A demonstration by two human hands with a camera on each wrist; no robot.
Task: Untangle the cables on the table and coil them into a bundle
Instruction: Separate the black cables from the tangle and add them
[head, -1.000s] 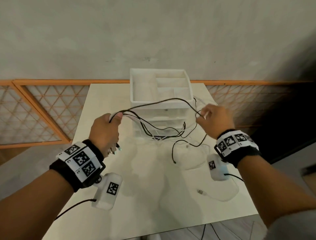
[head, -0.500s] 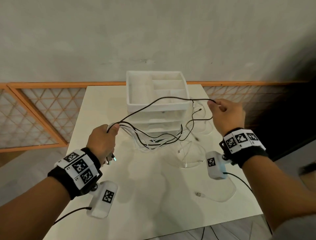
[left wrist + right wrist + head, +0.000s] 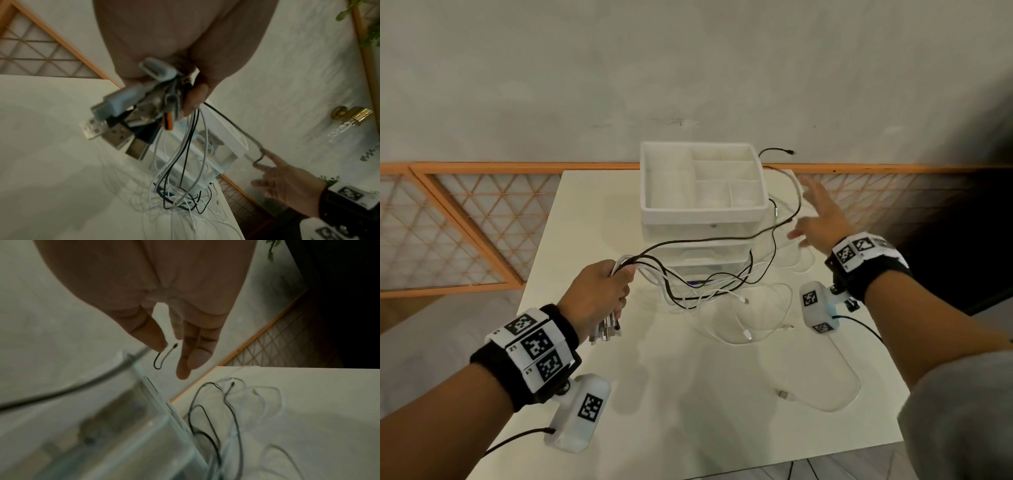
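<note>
My left hand (image 3: 602, 294) grips a bunch of black and white cables near their plug ends; the USB plugs (image 3: 115, 129) stick out below my fist (image 3: 185, 65). From it the cables (image 3: 709, 287) sag in a tangle onto the table in front of the drawer unit. One black cable (image 3: 722, 238) stretches up to the right, and its free end (image 3: 779, 150) whips in the air behind the unit. My right hand (image 3: 818, 219) hovers to the right of the unit with fingers (image 3: 185, 360) spread, holding nothing; the black cable end (image 3: 164, 358) hangs just beyond them.
A white drawer unit (image 3: 702, 209) with an open compartment tray on top stands at the back middle of the white table (image 3: 688, 411). Loose white cables (image 3: 822, 394) loop over the table's right side. An orange lattice rail (image 3: 465, 222) and a wall lie behind.
My right hand has let go of the black cable and spread its fingers, moving up and right; the freed end has flicked behind the unit. The left hand keeps its hold.
</note>
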